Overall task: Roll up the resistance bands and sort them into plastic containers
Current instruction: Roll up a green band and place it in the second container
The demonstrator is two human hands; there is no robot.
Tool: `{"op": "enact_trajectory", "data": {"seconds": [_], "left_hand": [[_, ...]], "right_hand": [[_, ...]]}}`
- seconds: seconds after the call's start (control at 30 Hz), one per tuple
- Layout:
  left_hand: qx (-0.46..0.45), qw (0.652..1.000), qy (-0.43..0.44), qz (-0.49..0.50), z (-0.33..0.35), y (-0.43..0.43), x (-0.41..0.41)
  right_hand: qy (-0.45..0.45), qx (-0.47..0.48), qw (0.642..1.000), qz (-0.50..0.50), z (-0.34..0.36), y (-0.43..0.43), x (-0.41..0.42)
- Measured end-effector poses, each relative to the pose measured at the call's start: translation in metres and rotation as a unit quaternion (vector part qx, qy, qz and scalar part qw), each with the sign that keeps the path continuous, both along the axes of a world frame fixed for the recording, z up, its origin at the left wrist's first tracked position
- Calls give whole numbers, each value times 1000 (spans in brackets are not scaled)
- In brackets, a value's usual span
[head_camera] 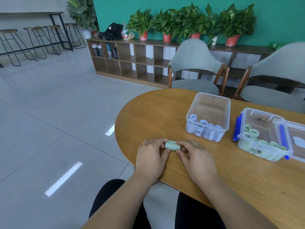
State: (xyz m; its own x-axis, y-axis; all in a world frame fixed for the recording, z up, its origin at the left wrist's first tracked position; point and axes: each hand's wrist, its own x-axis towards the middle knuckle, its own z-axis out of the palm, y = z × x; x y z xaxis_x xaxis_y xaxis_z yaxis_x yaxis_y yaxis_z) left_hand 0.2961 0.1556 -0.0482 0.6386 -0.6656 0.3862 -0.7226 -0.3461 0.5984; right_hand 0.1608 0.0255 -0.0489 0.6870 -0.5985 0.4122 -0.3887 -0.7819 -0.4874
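Observation:
A pale green resistance band [172, 145], rolled into a short cylinder, lies on the wooden table [156, 113] near its front edge. My left hand [152, 156] pinches its left end and my right hand [194, 156] pinches its right end. A clear plastic container [209, 100] further back holds several rolled pale blue bands [203, 128]. To its right a second clear container [257, 146] with blue clips holds several rolled green bands [251, 133].
A blue-trimmed lid [297, 141] lies at the right edge beside the green container. Two grey chairs [196, 63] stand behind the table. A low shelf [132, 60] with potted plants runs along the green wall. The table's rounded end drops off to tiled floor on the left.

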Motion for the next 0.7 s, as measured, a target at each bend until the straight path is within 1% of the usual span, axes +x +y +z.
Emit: {"op": "enact_trajectory", "data": {"seconds": [0.1,0.23,0.33,0.57,0.7], "left_hand": [[14,1000,-13,-21,7,-3,6],[43,994,-94,-42,14,-7,12],[65,988,-127,-62,20,-14,15],[121,979,-135,-95,27,-20,23],[135,976,-126,-111,28,-24,27]], "right_hand": [[15,-11,1000,-12,3,2,1],[56,-21,998,-19,11,0,5],[87,-16,996,-17,15,-3,8],[123,-27,992,3,17,-12,14],[136,-26,990,8,20,-12,15]]}}
